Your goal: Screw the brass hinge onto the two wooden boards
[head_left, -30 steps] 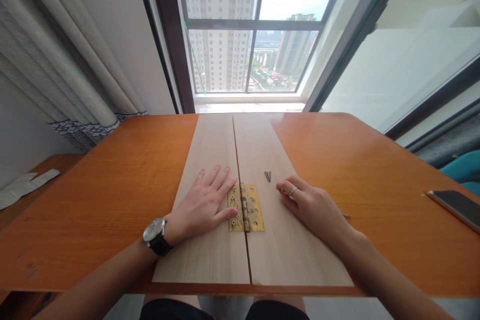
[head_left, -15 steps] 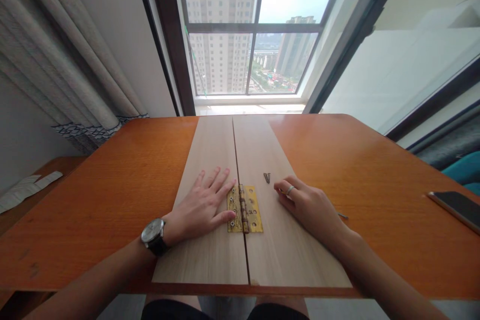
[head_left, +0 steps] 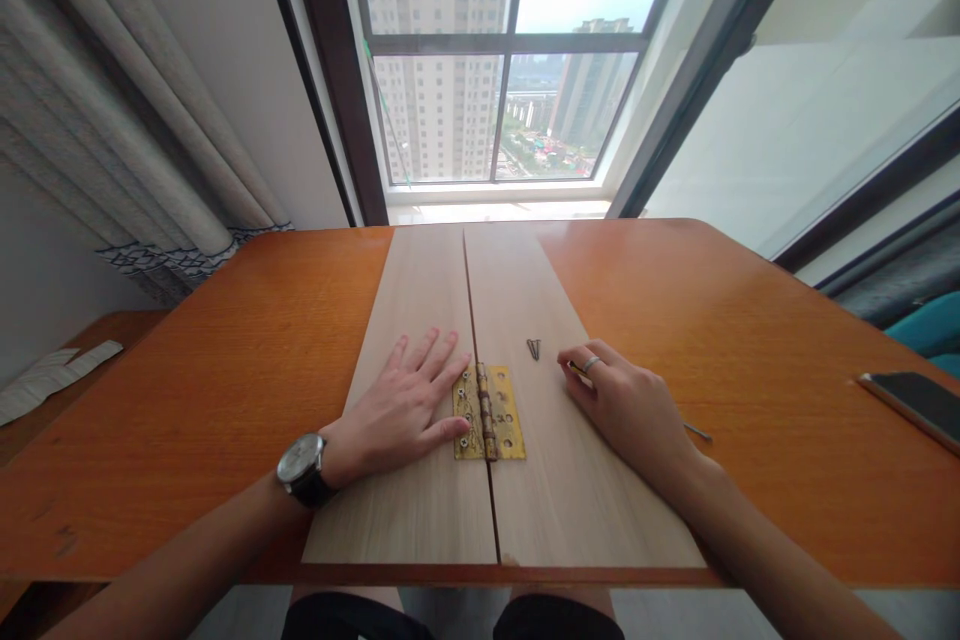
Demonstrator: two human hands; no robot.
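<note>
You are resting your left hand (head_left: 397,410) flat on the left board (head_left: 375,525), its fingers spread towards the far edge of the tabletop (head_left: 187,400) and its thumb reaching over the brass-coloured hinge (head_left: 488,412). The hinge is lying across the seam between this board and the right board (head_left: 585,525), closer to the tabletop's near edge than to its far edge.

Your right hand (head_left: 622,390) is curling just beside the hinge, over the outer side of the right board. Its fingers are closing around what looks like a screwdriver (head_left: 697,432); the metal shaft is pointing out past your wrist towards the tabletop's right edge, while most of the handle is hiding in your grip. A few loose screws (head_left: 535,354) are lying on the right board, nearer the far edge than your fingertips, and a phone (head_left: 911,408) is sitting at the right edge.

Screw heads are showing in the left leaf, while the right leaf's holes are looking bare, so you seem to be steadying the work between screws. Any move at that right leaf is calling for firm left-hand pressure, aligned holes and the shaft turned inward.
</note>
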